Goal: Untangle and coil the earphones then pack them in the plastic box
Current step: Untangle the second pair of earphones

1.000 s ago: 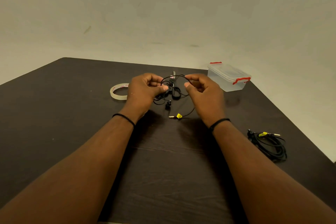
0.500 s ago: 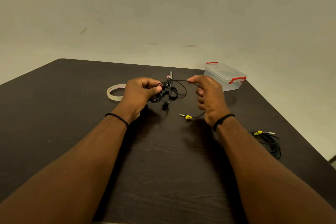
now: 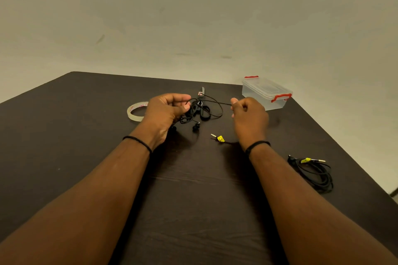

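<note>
Since the earlier frame the right hand [image 3: 249,118] has drawn rightward, fingers [image 3: 234,102] pinching one strand running left across centre frame to the tangle [image 3: 193,114] clutched by the nearer left hand [image 3: 165,112]; counted: two earphone sets, one box [image 3: 266,92], one tape roll [image 3: 136,112].

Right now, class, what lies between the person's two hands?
In the head view, tangled black earphones span from the left hand to the right hand, scissors partly hidden behind them.
</note>
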